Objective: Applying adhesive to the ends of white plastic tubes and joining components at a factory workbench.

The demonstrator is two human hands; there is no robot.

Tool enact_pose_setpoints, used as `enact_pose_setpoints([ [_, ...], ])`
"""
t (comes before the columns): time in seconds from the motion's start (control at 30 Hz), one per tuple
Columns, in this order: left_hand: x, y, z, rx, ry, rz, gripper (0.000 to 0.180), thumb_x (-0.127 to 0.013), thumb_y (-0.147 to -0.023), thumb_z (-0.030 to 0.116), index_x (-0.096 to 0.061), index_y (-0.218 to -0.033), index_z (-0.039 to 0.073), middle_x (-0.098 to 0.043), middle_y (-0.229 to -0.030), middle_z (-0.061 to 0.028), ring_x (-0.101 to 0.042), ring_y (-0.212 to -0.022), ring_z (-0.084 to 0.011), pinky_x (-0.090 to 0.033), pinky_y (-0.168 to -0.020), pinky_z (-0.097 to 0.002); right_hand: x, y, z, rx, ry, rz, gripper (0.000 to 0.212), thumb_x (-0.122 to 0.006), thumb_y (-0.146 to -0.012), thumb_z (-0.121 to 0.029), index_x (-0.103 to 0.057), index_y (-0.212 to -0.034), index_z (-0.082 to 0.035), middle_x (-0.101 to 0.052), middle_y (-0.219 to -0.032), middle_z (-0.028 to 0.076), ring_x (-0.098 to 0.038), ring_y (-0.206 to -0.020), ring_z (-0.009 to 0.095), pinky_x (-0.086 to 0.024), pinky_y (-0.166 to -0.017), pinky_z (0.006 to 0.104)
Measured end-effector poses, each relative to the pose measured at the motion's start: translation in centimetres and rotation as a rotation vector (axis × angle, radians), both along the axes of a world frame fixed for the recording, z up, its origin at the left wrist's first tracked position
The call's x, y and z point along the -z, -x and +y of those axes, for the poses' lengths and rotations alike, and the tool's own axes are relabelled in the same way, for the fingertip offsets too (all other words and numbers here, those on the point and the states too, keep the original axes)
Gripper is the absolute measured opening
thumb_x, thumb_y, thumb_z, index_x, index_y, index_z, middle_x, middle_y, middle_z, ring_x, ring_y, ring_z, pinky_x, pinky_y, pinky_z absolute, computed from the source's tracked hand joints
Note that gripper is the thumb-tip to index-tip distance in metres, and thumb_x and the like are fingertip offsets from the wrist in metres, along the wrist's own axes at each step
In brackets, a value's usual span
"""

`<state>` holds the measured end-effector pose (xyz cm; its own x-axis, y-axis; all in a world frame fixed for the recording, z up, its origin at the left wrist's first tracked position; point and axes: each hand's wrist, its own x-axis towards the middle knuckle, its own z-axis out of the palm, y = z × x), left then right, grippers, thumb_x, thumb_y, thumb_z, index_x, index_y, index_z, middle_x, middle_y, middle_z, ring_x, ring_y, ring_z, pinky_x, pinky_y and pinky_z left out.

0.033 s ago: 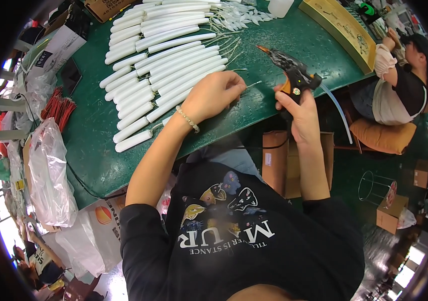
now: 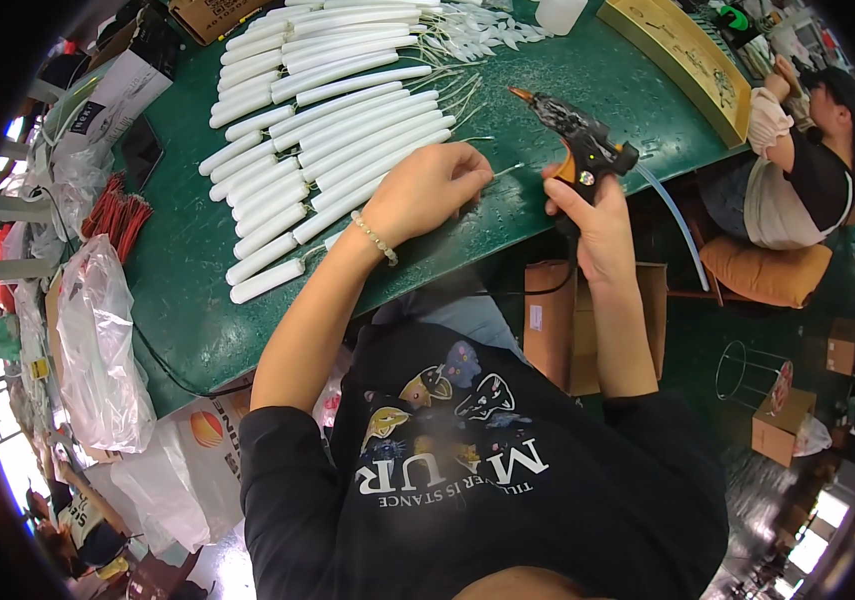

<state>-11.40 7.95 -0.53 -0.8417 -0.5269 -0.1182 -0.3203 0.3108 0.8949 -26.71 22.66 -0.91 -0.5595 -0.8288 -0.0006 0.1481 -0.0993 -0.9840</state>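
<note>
My right hand [image 2: 595,222] grips a black and orange hot glue gun [image 2: 579,140] over the table's near edge. Its orange nozzle points to the far left, and a long translucent glue stick [image 2: 674,225] trails from its back. Closed in a pinch, my left hand [image 2: 429,192] rests low over the table; a thin wire [image 2: 509,171] with a pale tip pokes out past the fingertips. What else those fingers may hold is hidden. Beside that hand lie rows of white candle-shaped sticks [image 2: 367,140], many with thin wires at their ends.
The green table [image 2: 547,215] carries white leaf-shaped pieces [image 2: 482,38], a gold tray [image 2: 682,60], a bundle of red wires [image 2: 115,215] and a dark phone [image 2: 141,150]. Plastic bags [image 2: 102,340] hang at the left edge. A co-worker [image 2: 797,150] sits at right; an open carton [image 2: 587,350] stands below.
My right hand and the glue gun have shifted very slightly, the nozzle moving a little left and up. My left hand stays in place.
</note>
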Motion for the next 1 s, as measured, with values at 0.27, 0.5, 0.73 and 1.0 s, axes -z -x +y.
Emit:
enact_pose_setpoints([
  [0.27, -0.3, -0.3, 0.3, 0.088, -0.06, -0.007, 0.021, -0.057, -0.092, 0.02, -0.062, -0.096, 0.0, -0.06, -0.071, 0.0005, -0.051, -0.059, -0.0054, -0.041, -0.052, -0.0214, 0.1, -1.2, -1.9, -0.035, -0.03, -0.037, 0.028, -0.072, -0.08, -0.004, -0.057, -0.103, 0.0, -0.062, -0.089, 0.003, -0.055, -0.069, 0.009, -0.046, -0.063, 0.022],
  [0.5, -0.3, -0.2, 1.2, -0.07, 0.212, 0.091, 0.017, -0.065, -0.085, 0.018, -0.067, -0.089, 0.001, -0.063, -0.067, -0.003, -0.056, -0.055, -0.0073, -0.044, -0.054, -0.0233, 0.2, -1.3, -2.0, -0.028, 0.0, -0.052, 0.036, -0.067, -0.083, -0.003, -0.052, -0.115, 0.001, -0.062, -0.091, 0.006, -0.057, -0.07, 0.011, -0.046, -0.063, 0.0239],
  [0.73, 0.6, -0.3, 0.4, -0.206, 0.299, 0.085, 0.019, -0.065, -0.083, 0.018, -0.069, -0.091, 0.002, -0.068, -0.073, -0.0068, -0.062, -0.057, -0.0121, -0.047, -0.058, -0.0261, -0.3, 0.1, 0.9, 0.086, 0.018, 0.024, 0.025, -0.063, -0.086, -0.008, -0.058, -0.109, 0.002, -0.065, -0.098, 0.008, -0.059, -0.075, 0.012, -0.048, -0.065, 0.0238],
  [1.0, 0.5, 0.0, 0.5, -0.236, 0.306, 0.037, 0.021, -0.066, -0.082, 0.021, -0.07, -0.092, 0.002, -0.07, -0.08, -0.0097, -0.066, -0.069, -0.0158, -0.049, -0.067, -0.0278, 1.3, 0.3, 3.9, 0.042, -0.159, 0.236, 0.018, -0.063, -0.09, -0.019, -0.062, -0.097, -0.003, -0.062, -0.082, 0.001, -0.055, -0.074, 0.007, -0.04, -0.064, 0.0216],
])
